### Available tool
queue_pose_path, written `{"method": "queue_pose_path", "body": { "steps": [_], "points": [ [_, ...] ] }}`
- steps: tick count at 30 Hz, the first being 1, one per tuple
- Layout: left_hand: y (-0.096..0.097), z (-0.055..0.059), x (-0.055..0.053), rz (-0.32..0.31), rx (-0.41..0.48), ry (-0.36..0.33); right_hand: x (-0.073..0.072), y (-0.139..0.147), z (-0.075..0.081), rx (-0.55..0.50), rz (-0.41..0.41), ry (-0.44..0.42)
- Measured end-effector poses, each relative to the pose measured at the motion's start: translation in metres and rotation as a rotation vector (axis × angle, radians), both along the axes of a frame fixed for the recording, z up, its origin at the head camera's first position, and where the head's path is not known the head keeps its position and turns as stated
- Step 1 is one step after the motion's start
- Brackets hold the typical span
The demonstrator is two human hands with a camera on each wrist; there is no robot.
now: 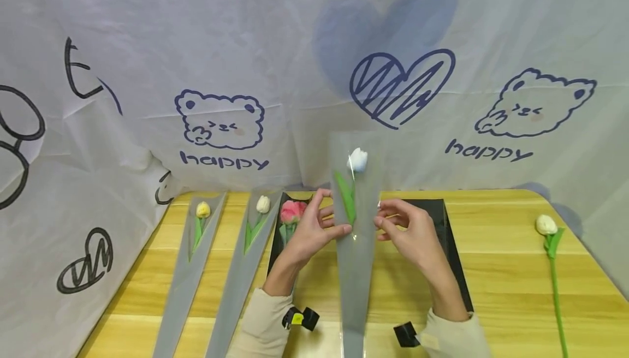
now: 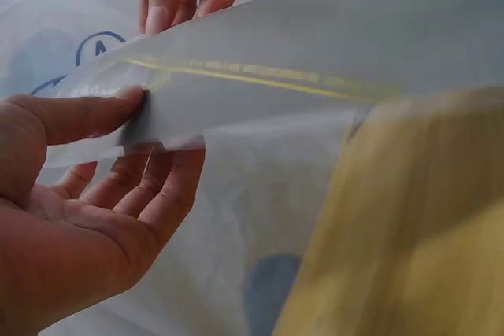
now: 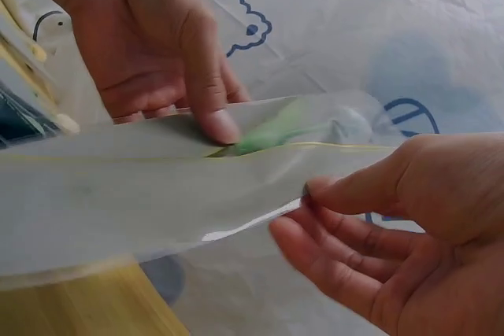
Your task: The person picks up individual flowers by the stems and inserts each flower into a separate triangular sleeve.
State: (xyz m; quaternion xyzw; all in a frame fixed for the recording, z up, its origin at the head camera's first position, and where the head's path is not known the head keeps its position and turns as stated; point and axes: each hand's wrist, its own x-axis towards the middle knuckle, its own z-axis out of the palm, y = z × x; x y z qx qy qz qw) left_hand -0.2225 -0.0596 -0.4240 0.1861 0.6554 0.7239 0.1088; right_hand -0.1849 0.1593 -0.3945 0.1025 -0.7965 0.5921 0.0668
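Observation:
Upright in front of me stands a grey, partly clear flower sleeve [image 1: 356, 270], with a white tulip [image 1: 357, 160] and its green leaf inside the clear upper part. My left hand [image 1: 310, 231] grips the sleeve's left side, thumb on the near face and fingers behind. On the opposite edge, my right hand [image 1: 408, 232] pinches the film between thumb and index finger, as the right wrist view shows; its other fingers are loosely bent. A thin yellow line runs along the sleeve [image 3: 87, 226] there. Most of the tulip's stem is hidden by the grey part.
Two sleeved tulips, one yellow [image 1: 203, 209] and one white [image 1: 262, 204], lie on the wooden table [image 1: 501, 270] at left. Behind my hands lies a black-edged box [image 1: 454, 254], a pink flower [image 1: 292, 212] at its left side. A loose tulip [image 1: 546, 225] lies far right. Printed fabric [image 1: 304, 47] hangs behind.

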Motion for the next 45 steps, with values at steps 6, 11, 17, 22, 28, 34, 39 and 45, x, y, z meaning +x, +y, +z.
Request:
{"method": "queue_pose_path", "body": {
  "steps": [6,11,17,22,28,34,39,45],
  "points": [
    [-0.001,-0.019,-0.009,0.071,-0.022,-0.110,0.004,0.027,0.003,0.073,-0.059,0.009],
    [-0.002,-0.042,-0.014,0.125,-0.163,-0.179,0.013,0.077,0.003,0.137,-0.262,0.006],
    [-0.004,-0.054,-0.012,0.170,-0.352,-0.204,0.027,0.146,-0.010,0.149,-0.452,-0.117],
    [-0.005,-0.053,-0.011,0.229,-0.499,-0.157,0.037,0.182,-0.016,0.091,-0.471,-0.226],
    [-0.009,-0.043,-0.008,0.235,-0.695,-0.066,0.044,0.196,-0.019,0.102,-0.482,-0.250],
    [0.004,-0.020,0.003,0.308,-0.921,0.149,0.053,0.206,-0.021,0.282,-0.638,-0.353],
    [0.055,-0.011,0.011,0.200,-0.891,0.230,0.061,0.220,-0.030,0.427,-0.705,-0.494],
    [0.144,-0.035,-0.006,0.156,-1.019,0.185,0.047,0.274,-0.095,0.435,-0.688,-0.622]
  ]
}}
